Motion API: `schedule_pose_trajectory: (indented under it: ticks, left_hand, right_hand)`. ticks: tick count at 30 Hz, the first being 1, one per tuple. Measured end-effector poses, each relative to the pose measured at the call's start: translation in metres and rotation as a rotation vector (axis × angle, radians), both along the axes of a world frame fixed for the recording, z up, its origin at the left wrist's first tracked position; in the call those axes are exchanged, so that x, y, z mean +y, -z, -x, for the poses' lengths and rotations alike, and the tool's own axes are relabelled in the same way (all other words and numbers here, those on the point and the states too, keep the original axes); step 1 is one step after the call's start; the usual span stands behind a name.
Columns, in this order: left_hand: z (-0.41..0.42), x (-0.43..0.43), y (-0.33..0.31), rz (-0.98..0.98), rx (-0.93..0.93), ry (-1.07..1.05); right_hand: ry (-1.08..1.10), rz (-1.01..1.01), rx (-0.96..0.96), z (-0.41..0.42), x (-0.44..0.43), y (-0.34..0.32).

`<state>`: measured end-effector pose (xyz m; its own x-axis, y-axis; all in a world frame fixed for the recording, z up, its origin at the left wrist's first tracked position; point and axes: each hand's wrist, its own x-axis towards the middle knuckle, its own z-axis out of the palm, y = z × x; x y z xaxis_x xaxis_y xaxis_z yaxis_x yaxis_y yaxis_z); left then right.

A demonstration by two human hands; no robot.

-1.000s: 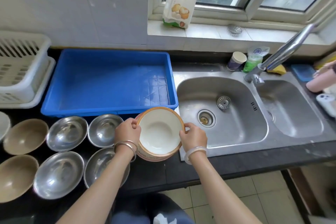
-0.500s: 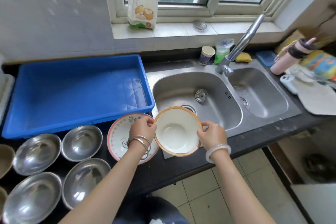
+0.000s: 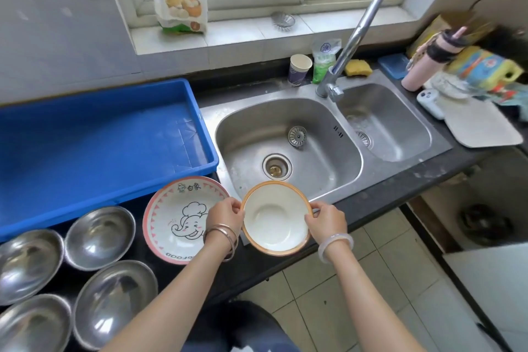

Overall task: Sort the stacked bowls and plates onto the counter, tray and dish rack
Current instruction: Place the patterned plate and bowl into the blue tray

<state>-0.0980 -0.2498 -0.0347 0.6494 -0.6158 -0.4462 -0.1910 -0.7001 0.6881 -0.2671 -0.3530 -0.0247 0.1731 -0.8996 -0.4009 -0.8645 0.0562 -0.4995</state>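
**Both hands on the orange-rimmed bowl at the sink's near edge**

Here's the orange-rimmed bowl point(image 3: 275, 217), white inside, held up front and centre with its opening facing up. The left hand point(image 3: 224, 213) pinches the rim on the left side, fingers curled over the edge. The right hand point(image 3: 325, 221) grips the opposite rim the same way. So it's a two-handed hold, with the bowl over the near left corner of the sink point(image 3: 320, 168), right where steel meets the dark counter point(image 3: 400, 188). Whether the bowl touches anything underneath, I cannot tell.

Just left of it, flat on the counter, lies the elephant plate point(image 3: 174, 217), pink-edged with a cartoon elephant in a chef's hat. The left wrist, with its metal bangles, crosses the plate's right edge.

Farther left, four steel bowls point(image 3: 100, 237) sit upright in two rows near the counter's front. Behind them and the plate is the blue tray point(image 3: 94, 146), its right wall just beside the sink.

At the far side, the faucet point(image 3: 354, 40) leans up toward the window. A paper cup point(image 3: 299, 69) and a yellow sponge point(image 3: 358, 68) stand either side of its base.
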Motion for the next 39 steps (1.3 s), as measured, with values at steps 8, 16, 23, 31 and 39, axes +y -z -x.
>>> schedule_pose_trajectory:
  ticks: [8,16,23,31,39]
  left_hand:
    - [0.002,0.0,0.007,0.011,0.018,-0.012]
    - [0.001,0.007,0.008,0.076,0.109,-0.03]
    - [-0.034,0.042,-0.001,0.11,-0.032,-0.205]
    - [-0.061,0.09,-0.004,-0.022,-0.133,-0.389]
    - [-0.062,0.1,0.003,-0.027,0.065,-0.498]
  right_hand:
    - [0.024,-0.018,-0.062,0.006,-0.002,0.008]
    - [-0.017,-0.051,-0.065,0.011,-0.005,0.004]
    - [-0.335,0.104,-0.12,-0.049,-0.008,-0.018]
    - [-0.745,-0.068,0.127,-0.157,0.01,0.009]
    - [-0.896,-0.145,0.262,-0.188,0.01,0.028]
